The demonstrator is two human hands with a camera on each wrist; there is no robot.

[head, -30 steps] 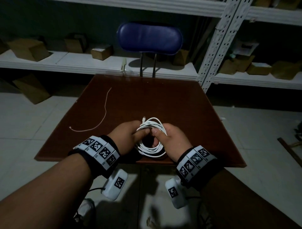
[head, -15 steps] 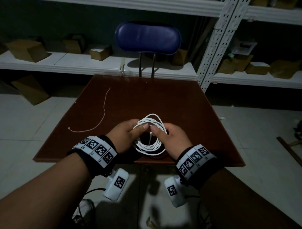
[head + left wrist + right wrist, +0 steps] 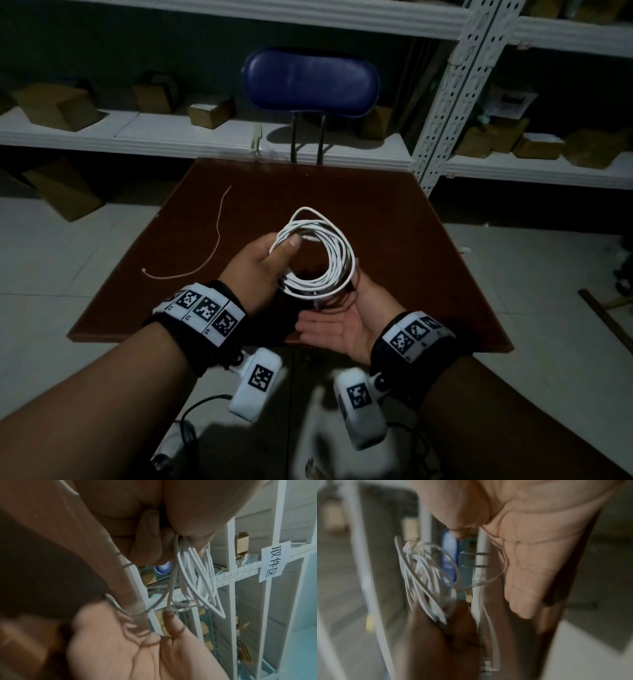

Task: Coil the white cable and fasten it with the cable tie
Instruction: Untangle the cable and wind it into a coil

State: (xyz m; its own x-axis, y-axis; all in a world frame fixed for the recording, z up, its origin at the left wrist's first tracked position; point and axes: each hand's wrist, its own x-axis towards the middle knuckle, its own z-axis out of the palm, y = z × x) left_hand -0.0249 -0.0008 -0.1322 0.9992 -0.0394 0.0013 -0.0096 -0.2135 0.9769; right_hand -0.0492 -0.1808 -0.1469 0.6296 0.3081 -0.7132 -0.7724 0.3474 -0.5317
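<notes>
- Head view: thin white cable (image 3: 317,255), wound into a round multi-loop coil, is held above the dark red-brown wooden table (image 3: 394,240).
- Left hand (image 3: 260,270) pinches the coil's left side, thumb on top.
- Right hand (image 3: 339,325) lies palm-up, fingers relaxed, beneath the coil's lower edge.
- Slim pale cable tie (image 3: 209,253) lies loose on the table, well left of the coil.

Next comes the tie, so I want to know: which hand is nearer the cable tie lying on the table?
Left. The left hand, gripping the white cable, is just right of the cable tie; the open right hand lies farther right, beyond the coil.
</notes>
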